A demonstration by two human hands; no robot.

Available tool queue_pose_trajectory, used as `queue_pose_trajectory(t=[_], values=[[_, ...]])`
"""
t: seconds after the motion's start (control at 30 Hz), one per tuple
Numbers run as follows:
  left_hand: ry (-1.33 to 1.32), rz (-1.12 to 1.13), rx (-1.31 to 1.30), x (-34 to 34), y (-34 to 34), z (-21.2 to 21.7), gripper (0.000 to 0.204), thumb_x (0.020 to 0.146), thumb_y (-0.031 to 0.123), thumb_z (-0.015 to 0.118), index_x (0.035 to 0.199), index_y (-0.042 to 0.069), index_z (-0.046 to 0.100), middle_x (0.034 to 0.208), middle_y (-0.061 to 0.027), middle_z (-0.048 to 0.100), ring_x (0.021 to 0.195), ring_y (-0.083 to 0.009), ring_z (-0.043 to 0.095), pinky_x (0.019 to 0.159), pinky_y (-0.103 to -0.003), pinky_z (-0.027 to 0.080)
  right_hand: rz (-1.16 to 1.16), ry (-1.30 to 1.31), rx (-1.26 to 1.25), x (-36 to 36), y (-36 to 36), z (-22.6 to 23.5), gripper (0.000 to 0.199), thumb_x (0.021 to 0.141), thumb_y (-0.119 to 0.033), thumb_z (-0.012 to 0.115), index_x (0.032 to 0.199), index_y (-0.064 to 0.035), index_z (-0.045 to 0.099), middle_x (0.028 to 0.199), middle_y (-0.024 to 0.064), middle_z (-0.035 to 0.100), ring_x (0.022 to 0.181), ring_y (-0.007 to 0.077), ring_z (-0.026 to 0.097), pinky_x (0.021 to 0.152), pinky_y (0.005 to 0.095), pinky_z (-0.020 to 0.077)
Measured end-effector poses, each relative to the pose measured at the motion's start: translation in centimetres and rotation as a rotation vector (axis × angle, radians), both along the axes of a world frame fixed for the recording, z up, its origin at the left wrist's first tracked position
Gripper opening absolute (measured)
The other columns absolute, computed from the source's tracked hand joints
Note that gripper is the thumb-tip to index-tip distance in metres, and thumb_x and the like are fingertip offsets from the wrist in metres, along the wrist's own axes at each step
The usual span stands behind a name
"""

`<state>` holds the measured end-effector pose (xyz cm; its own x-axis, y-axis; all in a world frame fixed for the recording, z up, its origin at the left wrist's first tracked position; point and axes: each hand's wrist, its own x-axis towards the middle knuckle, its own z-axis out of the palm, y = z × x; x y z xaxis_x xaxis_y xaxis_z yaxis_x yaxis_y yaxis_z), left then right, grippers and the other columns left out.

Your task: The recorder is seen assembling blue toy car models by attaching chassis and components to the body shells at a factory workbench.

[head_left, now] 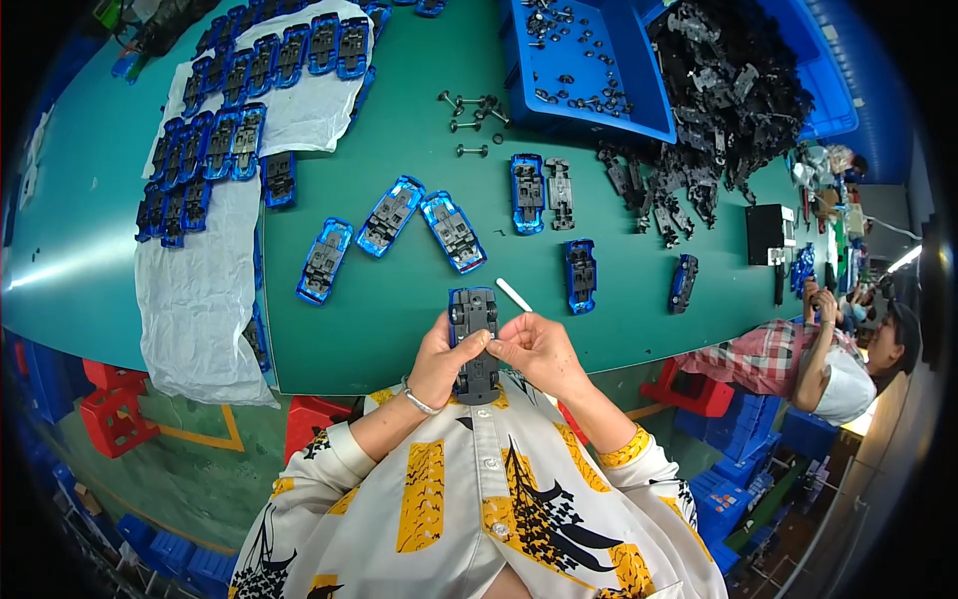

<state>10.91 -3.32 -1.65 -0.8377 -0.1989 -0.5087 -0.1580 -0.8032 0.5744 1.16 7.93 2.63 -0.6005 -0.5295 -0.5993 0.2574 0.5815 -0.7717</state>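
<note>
Your left hand (439,361) wraps the dark grey and blue plastic toy car body (475,341) from its left side, thumb pressed across the upturned underside and fingers curled behind it. Your right hand (539,349) meets it from the right, thumb and forefinger pinched together against the car's right edge near its middle; whether a small part sits between those fingertips is too small to tell. You hold the car lengthwise, underside facing you, just above the near edge of the green work table (399,130) and close to your chest.

Just beyond your right hand, a short white stick (514,295) lies slanted on the table. Farther out, several blue toy car shells lie upside down with dark chassis showing: three fanned to the left (390,216) and others to the right (580,276). A few loose black wheel axles (472,151) lie near the middle. On the left, a white cloth (205,290) carries rows of finished blue cars (205,145). At the far side stands a blue plastic bin (624,60) with small dark bits, and next to it a heap of black plastic parts (728,90). To your right, another person in a checked shirt (763,354) works at the table's end.
</note>
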Motion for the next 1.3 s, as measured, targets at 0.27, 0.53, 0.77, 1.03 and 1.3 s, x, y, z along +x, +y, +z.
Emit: queue_pose_trajectory(t=[0.27,0.53,0.77,1.03,1.3], values=[[-0.002,0.073,0.004,-0.3,0.1,-0.3,0.031,0.081,0.011,0.059,0.108,0.003,0.046,0.095,-0.0042,0.056,0.079,-0.0094,0.055,0.069,-0.025,0.048,0.291,0.593,0.149,0.3,-0.9,2.2,0.013,0.074,-0.010,0.067,0.076,-0.0011,0.057,0.066,0.0058,0.060,0.053,0.0103,0.054,0.050,0.0235,0.0418],[0.034,0.072,-0.006,-0.3,0.2,0.1,0.030,0.082,0.010,0.057,0.108,0.002,0.046,0.093,-0.0043,0.057,0.078,-0.0096,0.055,0.068,-0.024,0.048,0.105,0.659,-0.094,-0.1,-1.3,-0.2,0.034,0.077,-0.013,0.063,0.105,0.0011,0.052,0.090,0.0091,0.060,0.076,0.0123,0.056,0.063,0.0250,0.0449],[0.001,-0.058,-0.032,0.7,0.3,0.1,0.029,0.082,0.011,0.058,0.108,0.002,0.047,0.093,-0.0032,0.056,0.078,-0.0089,0.055,0.069,-0.024,0.048,-0.110,-0.161,-0.248,-0.7,-3.3,-1.0,0.035,0.080,-0.014,0.060,0.109,0.0017,0.050,0.092,0.0075,0.058,0.080,0.0097,0.054,0.068,0.0232,0.0443],[0.013,-0.098,-0.184,0.3,-1.2,-0.3,0.026,0.084,0.014,0.056,0.105,0.001,0.047,0.094,-0.0046,0.057,0.085,-0.0118,0.056,0.074,-0.026,0.047,-0.079,-0.146,-0.287,-0.9,-4.5,-2.1,0.043,0.080,-0.016,0.061,0.113,0.0052,0.044,0.096,0.0123,0.058,0.085,0.0150,0.056,0.072,0.0267,0.0462],[-0.047,0.277,-0.106,-1.5,-2.1,-2.0,0.021,0.086,0.017,0.053,0.101,0.002,0.048,0.099,-0.0131,0.059,0.081,-0.0235,0.061,0.072,-0.036,0.052,0.206,0.622,-0.190,2.1,-1.6,-0.2,0.055,0.066,-0.015,0.072,0.111,-0.0013,0.043,0.103,0.0129,0.050,0.091,0.0254,0.053,0.074,0.0341,0.0449]])
